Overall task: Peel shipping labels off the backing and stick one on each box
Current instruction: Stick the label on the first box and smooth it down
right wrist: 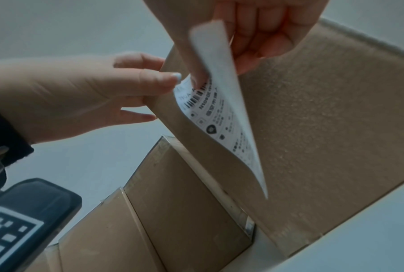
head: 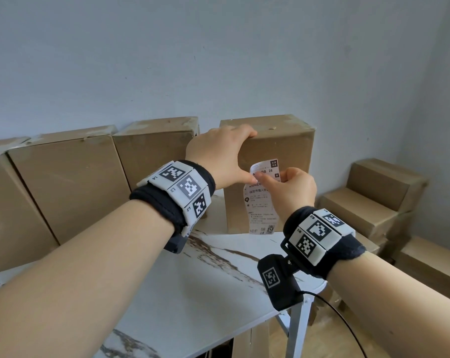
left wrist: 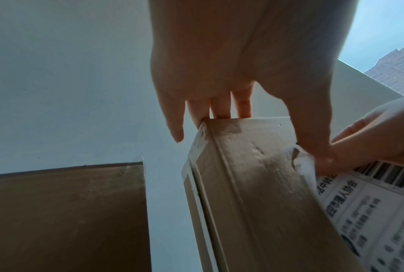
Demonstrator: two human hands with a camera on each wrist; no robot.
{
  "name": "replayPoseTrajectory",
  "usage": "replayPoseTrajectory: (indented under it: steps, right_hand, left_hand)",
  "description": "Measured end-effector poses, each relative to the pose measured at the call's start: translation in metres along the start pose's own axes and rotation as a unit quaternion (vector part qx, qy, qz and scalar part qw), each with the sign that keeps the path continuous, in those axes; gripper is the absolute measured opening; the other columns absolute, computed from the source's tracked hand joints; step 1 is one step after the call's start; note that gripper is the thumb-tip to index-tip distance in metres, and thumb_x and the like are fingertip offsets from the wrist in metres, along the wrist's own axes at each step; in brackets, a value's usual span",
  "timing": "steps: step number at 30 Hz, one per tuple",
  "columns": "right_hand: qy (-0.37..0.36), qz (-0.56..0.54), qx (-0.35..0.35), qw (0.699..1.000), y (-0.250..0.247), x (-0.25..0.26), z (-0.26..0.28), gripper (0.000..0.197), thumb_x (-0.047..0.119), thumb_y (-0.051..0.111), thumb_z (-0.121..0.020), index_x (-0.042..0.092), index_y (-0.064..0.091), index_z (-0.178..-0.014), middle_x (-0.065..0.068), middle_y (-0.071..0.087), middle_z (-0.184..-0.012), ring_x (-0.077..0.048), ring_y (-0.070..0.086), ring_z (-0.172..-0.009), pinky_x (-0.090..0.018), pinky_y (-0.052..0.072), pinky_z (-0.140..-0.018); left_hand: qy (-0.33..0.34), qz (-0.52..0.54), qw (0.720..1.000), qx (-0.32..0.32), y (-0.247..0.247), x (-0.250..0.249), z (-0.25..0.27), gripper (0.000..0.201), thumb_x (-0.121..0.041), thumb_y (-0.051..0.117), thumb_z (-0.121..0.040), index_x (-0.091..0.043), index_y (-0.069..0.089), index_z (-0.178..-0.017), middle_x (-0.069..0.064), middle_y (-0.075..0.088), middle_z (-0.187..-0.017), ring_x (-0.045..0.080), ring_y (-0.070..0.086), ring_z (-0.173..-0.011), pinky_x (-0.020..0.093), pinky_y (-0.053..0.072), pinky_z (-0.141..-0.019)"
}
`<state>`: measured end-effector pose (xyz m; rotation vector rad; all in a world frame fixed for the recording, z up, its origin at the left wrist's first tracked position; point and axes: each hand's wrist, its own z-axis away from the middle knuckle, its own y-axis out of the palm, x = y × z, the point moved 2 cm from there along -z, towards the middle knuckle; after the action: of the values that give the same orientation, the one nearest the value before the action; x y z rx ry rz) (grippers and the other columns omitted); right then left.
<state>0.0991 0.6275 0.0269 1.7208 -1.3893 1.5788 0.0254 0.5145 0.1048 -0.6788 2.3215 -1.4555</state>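
Observation:
A brown cardboard box (head: 291, 148) stands upright at the back right of the table. My left hand (head: 231, 153) grips its top left corner, fingers curled over the top edge (left wrist: 219, 108) and thumb pressing the label's upper left edge against the front face. The white printed shipping label (head: 261, 205) hangs down that face, curved and mostly loose. My right hand (head: 275, 182) pinches the label near its top; in the right wrist view the label (right wrist: 222, 119) bows away from the box (right wrist: 324, 119) below those fingers (right wrist: 261, 36).
More brown boxes (head: 69, 182) (head: 154, 151) stand in a row along the wall on the white marbled table (head: 192, 293). A stack of boxes (head: 373, 197) sits on the floor past the table's right edge. A black cable hangs from my right wrist camera.

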Motion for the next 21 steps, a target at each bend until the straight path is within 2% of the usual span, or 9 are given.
replayPoseTrajectory:
  steps: [2, 9, 14, 16, 21]
  right_hand:
    - [-0.007, -0.002, 0.001, 1.000, 0.001, 0.001, 0.000, 0.037, 0.039, 0.069, -0.077, 0.018, 0.045, -0.059, 0.009, 0.051, -0.058, -0.004, 0.046, -0.051, -0.020, 0.033, -0.044]
    - [-0.021, -0.016, 0.000, 1.000, 0.003, 0.000, -0.001, 0.030, 0.040, 0.069, -0.078, 0.012, 0.059, -0.074, 0.009, 0.054, -0.059, -0.004, 0.049, -0.053, -0.019, 0.039, -0.047]
    - [-0.015, -0.033, -0.012, 0.999, 0.006, -0.003, -0.001, 0.037, 0.042, 0.064, -0.081, 0.006, 0.062, -0.077, 0.001, 0.060, -0.067, -0.019, 0.058, -0.065, -0.029, 0.049, -0.059]
    - [-0.015, -0.044, -0.018, 0.999, 0.006, -0.005, -0.001, 0.039, 0.042, 0.064, -0.081, 0.003, 0.063, -0.080, -0.003, 0.063, -0.072, -0.021, 0.059, -0.068, -0.032, 0.050, -0.063]
    - [-0.021, -0.046, -0.015, 0.999, 0.005, -0.005, -0.002, 0.035, 0.041, 0.065, -0.082, 0.006, 0.063, -0.080, 0.001, 0.060, -0.070, -0.018, 0.057, -0.067, -0.028, 0.047, -0.058]
  left_hand:
    - [0.000, -0.008, 1.000, -0.005, 0.000, 0.001, -0.001, 0.075, -0.049, 0.074, -0.070, -0.036, 0.039, -0.135, -0.012, 0.050, -0.136, 0.016, 0.051, -0.122, 0.033, 0.046, -0.087]
    - [0.007, -0.024, 0.999, -0.035, 0.008, 0.003, -0.002, 0.066, -0.039, 0.072, -0.077, -0.035, 0.039, -0.134, -0.010, 0.052, -0.134, 0.018, 0.052, -0.120, 0.034, 0.047, -0.085]
    - [0.010, -0.026, 0.999, -0.039, 0.009, 0.004, -0.004, 0.067, -0.039, 0.072, -0.077, -0.035, 0.039, -0.134, -0.011, 0.052, -0.135, 0.018, 0.052, -0.121, 0.033, 0.046, -0.085]
    - [0.008, -0.025, 0.999, -0.041, 0.010, 0.004, -0.004, 0.067, -0.039, 0.073, -0.077, -0.035, 0.039, -0.134, -0.011, 0.051, -0.135, 0.019, 0.051, -0.122, 0.033, 0.046, -0.086]
    - [0.006, -0.025, 0.998, -0.049, 0.011, 0.003, -0.004, 0.064, -0.037, 0.072, -0.078, -0.034, 0.040, -0.133, -0.010, 0.053, -0.133, 0.019, 0.051, -0.120, 0.032, 0.045, -0.086]
